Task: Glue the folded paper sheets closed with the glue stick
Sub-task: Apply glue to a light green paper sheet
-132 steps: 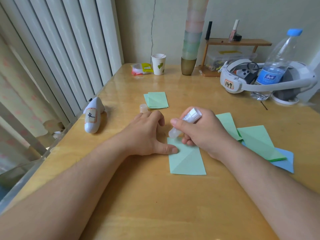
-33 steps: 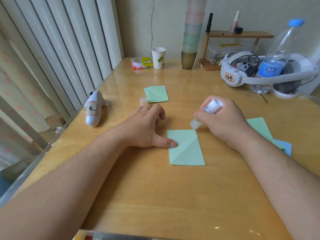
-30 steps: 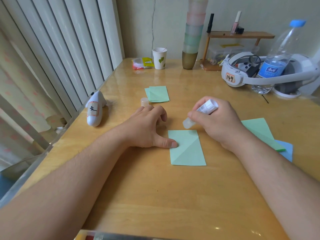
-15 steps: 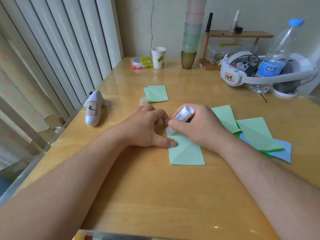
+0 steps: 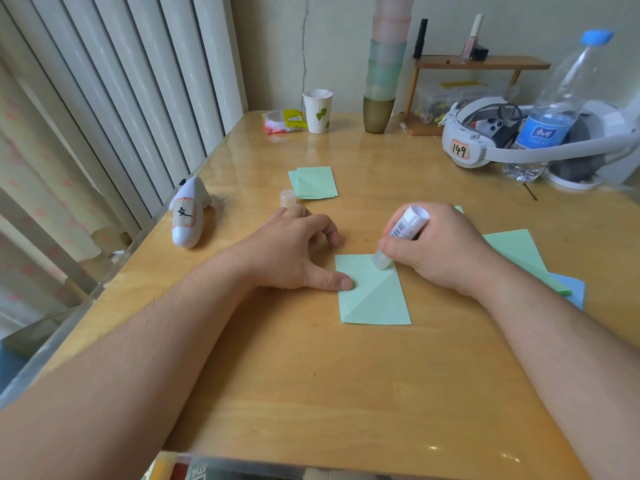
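glossy wooden bench [image 5: 346, 375] | carries: folded green paper sheet [image 5: 375, 299]; green sheet stack [image 5: 315, 182]; small translucent cap [image 5: 287, 198]; white paper cup [image 5: 318, 110]; clear plastic bottle [image 5: 550, 112]

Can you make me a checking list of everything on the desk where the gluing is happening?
Surface: glossy wooden table.
Job's things: white glue stick tip down on folded green paper sheet; small stack of folded green sheets farther back; loose green sheets to the right; translucent cap standing.
Clutter: paper cup, clear water bottle, white headset, white controller.
Grip: right hand holds glue stick; left hand, thumb pressing the sheet.
Cables: black cable in the headset.
Surroundings: vertical blinds, wall.
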### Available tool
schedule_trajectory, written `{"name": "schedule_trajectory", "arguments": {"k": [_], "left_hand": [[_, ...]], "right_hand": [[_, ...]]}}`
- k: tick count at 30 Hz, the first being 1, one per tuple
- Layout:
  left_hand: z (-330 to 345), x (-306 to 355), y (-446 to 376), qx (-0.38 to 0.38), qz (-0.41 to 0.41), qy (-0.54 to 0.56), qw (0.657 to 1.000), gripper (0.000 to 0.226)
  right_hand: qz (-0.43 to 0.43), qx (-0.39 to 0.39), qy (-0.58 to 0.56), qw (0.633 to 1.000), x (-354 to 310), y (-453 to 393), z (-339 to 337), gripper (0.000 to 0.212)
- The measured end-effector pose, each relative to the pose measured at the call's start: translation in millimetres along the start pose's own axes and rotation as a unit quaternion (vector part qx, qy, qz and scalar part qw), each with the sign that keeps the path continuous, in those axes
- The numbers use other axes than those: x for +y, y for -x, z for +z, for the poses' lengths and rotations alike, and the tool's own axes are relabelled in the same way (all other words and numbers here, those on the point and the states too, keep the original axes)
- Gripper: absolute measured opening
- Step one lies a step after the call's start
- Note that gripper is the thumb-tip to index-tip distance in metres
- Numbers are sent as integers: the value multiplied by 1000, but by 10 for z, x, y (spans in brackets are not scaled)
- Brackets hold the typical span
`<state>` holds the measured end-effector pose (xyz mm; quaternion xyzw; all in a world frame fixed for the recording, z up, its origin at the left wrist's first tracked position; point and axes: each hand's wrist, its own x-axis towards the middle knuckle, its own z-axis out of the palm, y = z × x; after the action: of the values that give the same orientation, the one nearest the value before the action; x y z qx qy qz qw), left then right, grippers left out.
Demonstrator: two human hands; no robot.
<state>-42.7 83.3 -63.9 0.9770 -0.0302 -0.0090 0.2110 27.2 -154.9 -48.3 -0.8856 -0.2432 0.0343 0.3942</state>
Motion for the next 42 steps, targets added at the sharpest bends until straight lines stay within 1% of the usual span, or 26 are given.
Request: {"name": "schedule_trajectory", "arguments": {"k": [7, 10, 11, 13, 16, 18, 21, 24, 25, 28, 30, 33, 36, 42], "left_hand": [[-3, 5, 2, 0, -2, -3, 1000, 68], [-6, 9, 2, -1, -2, -4, 1000, 68], [-8, 7, 0, -3, -1, -5, 1000, 68], [-13, 4, 1, -4, 0, -6, 1000, 68], [-12, -5, 2, -5, 1, -8, 1000, 68], [-10, -10, -2, -6, 0, -10, 1000, 68], [-11, -3, -4, -8, -1, -12, 1000, 68], [-7, -3, -2, -6, 0, -13, 1000, 68], [-6, -3, -4, -4, 1, -14, 1000, 68], [-7, -8, -7, -5, -2, -11, 1000, 70], [-5, -6, -7, -4, -4, -10, 1000, 70], [0, 4, -9, -2, -1, -9, 1000, 67], [-7, 5, -7, -4, 0, -10, 1000, 68], [-6, 11, -10, -2, 0, -16, 1000, 66]], "right_hand": [[3, 11, 26, 1000, -4, -14, -10, 16], [6, 12, 25, 1000, -4, -13, -13, 14], [7, 17, 9, 1000, 3, -17, -13, 11], [7, 38, -58, 998, 21, -29, -15, 6], [-2, 69, -148, 987, 21, -54, -9, 4], [-8, 59, -196, 979, -5, -61, 26, 5], [-26, 3, -231, 973, -44, -46, 101, 7], [-45, -52, -211, 975, -85, -11, 147, 20], [-51, -62, -205, 976, -92, -6, 154, 21], [-50, -73, -214, 973, -112, -8, 170, 7], [-53, -69, -215, 973, -129, -17, 190, 5], [-57, -38, -197, 978, -163, -34, 238, 17], [-36, -11, -163, 986, -155, -56, 291, 20], [-17, 1, -120, 993, -172, -60, 331, 31]]}}
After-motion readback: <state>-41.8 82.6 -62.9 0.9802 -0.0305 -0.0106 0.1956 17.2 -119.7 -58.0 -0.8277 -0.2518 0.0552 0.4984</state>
